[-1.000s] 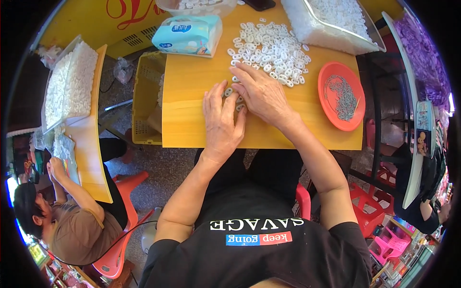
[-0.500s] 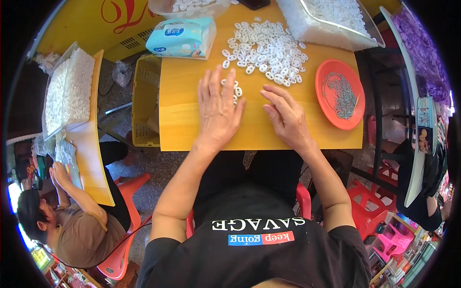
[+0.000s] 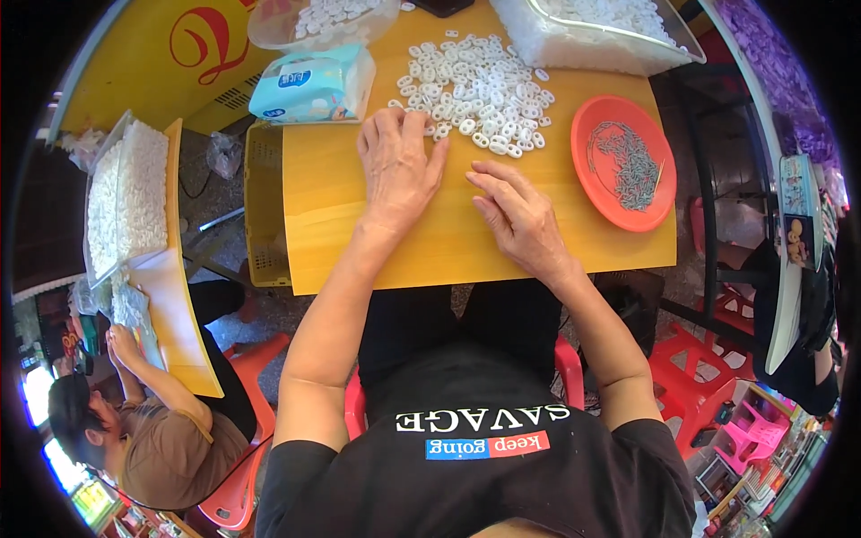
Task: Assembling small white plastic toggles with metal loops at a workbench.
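Small white oval plastic pieces, each with two holes, lie in a loose pile [image 3: 480, 85] on the yellow table [image 3: 345, 255]. My left hand [image 3: 399, 170] lies palm down at the near-left edge of that pile, its fingers stretched forward and a little bent. A few white pieces [image 3: 439, 131] show beside its fingertips; whatever is under the palm is hidden. Over the table's middle, to the right, is my right hand [image 3: 525, 224]. Its fingers are loosely curved with the thumb apart, and nothing shows in them.
A red plate [image 3: 581, 179] of small grey metal pins stands at the right. Behind are a blue tissue pack [image 3: 314, 85], a clear bowl [image 3: 269, 31] and a clear bin [image 3: 583, 56] of white pieces. At the left, another person [image 3: 170, 430] works at a table.
My left hand has slid forward toward the pile, and the loose pieces by its fingers are now at the pile's edge. My right hand keeps its pose. The view has shifted slightly.
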Demonstrator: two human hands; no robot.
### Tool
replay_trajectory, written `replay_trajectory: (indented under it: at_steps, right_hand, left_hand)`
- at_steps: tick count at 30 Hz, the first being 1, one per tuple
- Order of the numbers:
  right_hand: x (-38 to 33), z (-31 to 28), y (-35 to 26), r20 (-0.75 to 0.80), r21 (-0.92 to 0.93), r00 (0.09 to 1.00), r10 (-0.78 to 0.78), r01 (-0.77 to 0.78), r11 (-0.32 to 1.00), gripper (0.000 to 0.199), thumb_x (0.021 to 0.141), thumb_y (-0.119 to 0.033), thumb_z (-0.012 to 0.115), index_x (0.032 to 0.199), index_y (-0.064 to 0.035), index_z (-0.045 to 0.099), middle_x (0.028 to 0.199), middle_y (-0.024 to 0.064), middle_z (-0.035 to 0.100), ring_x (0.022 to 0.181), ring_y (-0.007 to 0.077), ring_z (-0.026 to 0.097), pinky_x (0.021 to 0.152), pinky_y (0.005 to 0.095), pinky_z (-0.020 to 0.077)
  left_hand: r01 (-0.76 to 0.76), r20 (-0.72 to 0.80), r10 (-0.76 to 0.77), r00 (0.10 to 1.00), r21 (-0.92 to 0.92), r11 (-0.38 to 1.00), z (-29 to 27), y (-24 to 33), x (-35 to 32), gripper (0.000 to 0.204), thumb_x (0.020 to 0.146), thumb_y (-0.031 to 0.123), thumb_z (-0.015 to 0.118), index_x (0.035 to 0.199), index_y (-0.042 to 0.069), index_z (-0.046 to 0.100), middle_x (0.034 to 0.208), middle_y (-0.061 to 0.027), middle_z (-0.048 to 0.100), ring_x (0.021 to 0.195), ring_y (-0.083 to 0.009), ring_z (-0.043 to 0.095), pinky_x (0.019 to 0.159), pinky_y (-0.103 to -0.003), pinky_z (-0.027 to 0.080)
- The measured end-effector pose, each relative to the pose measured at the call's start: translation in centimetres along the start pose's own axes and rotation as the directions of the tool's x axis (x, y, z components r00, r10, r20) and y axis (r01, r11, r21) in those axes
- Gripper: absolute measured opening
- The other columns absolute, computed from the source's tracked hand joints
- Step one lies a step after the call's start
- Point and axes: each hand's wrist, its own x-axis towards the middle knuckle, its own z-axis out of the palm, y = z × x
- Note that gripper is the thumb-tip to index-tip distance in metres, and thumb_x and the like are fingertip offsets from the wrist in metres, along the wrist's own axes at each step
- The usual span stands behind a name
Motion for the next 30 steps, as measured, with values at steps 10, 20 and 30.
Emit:
replay_trajectory:
  at_steps: [10, 20, 30]
  right_hand:
    - [0.0, -0.1, 0.1, -0.012, -0.036, 0.998, -0.055, 0.054, 0.998, 0.025, 0.085, -0.004, 0.068, 0.109, -0.0008, 0.065, 0.111, 0.0163, 0.065, 0.099, 0.0321, 0.066, 0.081, 0.0390, 0.0547]
    - [0.0, 0.0, -0.1, -0.025, -0.033, 0.998, -0.053, 0.052, 0.998, 0.022, 0.084, -0.005, 0.068, 0.106, -0.0012, 0.065, 0.109, 0.0153, 0.066, 0.098, 0.0321, 0.065, 0.081, 0.0398, 0.0547]
    - [0.2, -0.1, 0.0, -0.028, -0.021, 0.998, -0.052, 0.051, 0.998, 0.020, 0.084, -0.005, 0.068, 0.103, -0.0002, 0.065, 0.107, 0.0157, 0.066, 0.098, 0.0325, 0.065, 0.081, 0.0399, 0.0547]
  left_hand:
    - [0.025, 0.013, -0.024, 1.000, -0.045, 0.999, -2.1, -1.2, -2.5, 0.024, 0.080, 0.009, 0.067, 0.103, 0.006, 0.059, 0.110, -0.0148, 0.049, 0.106, -0.0344, 0.048, 0.091, -0.046, 0.038]
    - [0.022, 0.035, -0.021, 0.999, -0.027, 0.999, -1.9, -1.5, -1.4, 0.043, 0.084, 0.022, 0.071, 0.123, 0.006, 0.059, 0.116, -0.0154, 0.049, 0.110, -0.0342, 0.046, 0.094, -0.046, 0.038]
    - [0.017, 0.045, -0.016, 0.999, -0.025, 1.000, -2.7, -2.2, -1.5, 0.047, 0.084, 0.025, 0.072, 0.122, 0.002, 0.056, 0.127, -0.0190, 0.046, 0.118, -0.0379, 0.043, 0.099, -0.049, 0.036]
